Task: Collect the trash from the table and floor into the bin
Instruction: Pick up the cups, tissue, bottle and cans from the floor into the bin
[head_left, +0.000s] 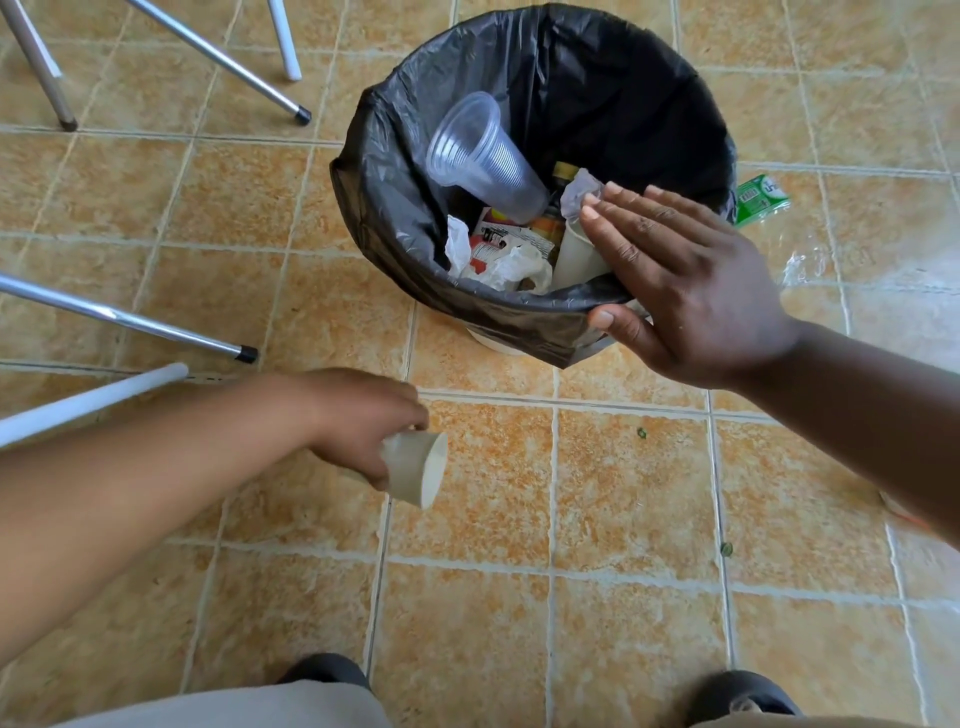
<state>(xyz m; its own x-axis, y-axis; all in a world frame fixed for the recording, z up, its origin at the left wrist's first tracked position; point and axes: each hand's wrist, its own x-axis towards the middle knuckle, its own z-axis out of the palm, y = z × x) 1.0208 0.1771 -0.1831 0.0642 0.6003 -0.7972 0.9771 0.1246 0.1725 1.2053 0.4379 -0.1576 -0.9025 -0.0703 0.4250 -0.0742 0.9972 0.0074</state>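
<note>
Left hand (363, 421) grips beige paper cup (418, 467), sideways, undented.

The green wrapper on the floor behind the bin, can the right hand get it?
Probably yes: the open right hand holds nothing, and the green wrapper lies just beyond it beside the bin, with nothing covering it.

Both forearms are bare to the frame edges, with no sleeves, watch or rings in sight. The left hand (363, 415) sits lower left, the right hand (691, 291) upper right. Along the bottom edge, light beige trouser legs (249, 706) show, with two dark rounded shoe tips (740, 693) poking out beneath them.
</note>
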